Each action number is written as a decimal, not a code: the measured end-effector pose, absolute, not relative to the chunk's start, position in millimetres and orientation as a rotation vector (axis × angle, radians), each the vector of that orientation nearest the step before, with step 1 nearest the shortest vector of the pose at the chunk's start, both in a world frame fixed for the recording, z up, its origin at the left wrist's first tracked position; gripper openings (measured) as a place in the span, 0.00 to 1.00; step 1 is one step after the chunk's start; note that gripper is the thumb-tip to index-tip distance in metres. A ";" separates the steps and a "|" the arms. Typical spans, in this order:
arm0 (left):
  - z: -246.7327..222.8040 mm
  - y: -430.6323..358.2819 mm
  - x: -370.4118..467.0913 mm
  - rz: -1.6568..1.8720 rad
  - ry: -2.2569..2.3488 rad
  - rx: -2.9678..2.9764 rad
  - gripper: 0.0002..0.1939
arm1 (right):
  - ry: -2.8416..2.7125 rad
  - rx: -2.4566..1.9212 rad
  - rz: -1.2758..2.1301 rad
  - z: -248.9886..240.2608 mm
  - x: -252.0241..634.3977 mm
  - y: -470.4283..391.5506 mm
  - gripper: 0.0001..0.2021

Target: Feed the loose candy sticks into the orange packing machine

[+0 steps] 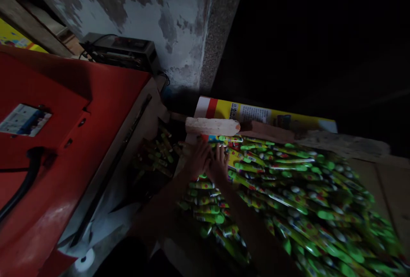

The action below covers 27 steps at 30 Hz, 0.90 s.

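Observation:
A large heap of pen-like tubes (297, 195), green and yellow with printed labels, spreads under and to the right of both hands. My left hand (197, 159) lies at the heap's far left edge, fingers stretched forward. Close beside it, almost touching, my right hand (219, 163) reaches over the tubes with its fingers extended and slightly apart. Dim light and blur hide the exact contact of the fingertips. Just beyond them, a pale wooden strip (212, 126) borders the heap.
A yellow, red and white printed box panel (253, 112) lies behind the strip. More tubes (162, 153) sit lower, in a dark gap at left. A red machine (112, 97) fills the left side, with a dark metal unit (123, 52) beyond it by the peeling wall (160, 16).

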<state>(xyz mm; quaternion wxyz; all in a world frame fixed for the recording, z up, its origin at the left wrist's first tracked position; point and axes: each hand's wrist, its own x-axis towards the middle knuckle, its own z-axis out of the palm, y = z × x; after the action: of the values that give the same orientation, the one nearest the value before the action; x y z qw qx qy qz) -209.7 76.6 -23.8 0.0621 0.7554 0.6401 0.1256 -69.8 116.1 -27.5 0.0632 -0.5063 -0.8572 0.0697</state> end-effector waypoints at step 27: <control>-0.1 1.7 -232.8 0.143 1.759 2.322 0.36 | -2.662 -1.685 0.227 2.1 -46.3 16.0 0.33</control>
<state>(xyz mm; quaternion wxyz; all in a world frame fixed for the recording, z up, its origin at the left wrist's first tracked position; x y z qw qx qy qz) -232.8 1.7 -0.1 0.1123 0.7912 0.5992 0.0488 -46.3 16.0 2.1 -0.0086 -0.5334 -0.8428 0.0718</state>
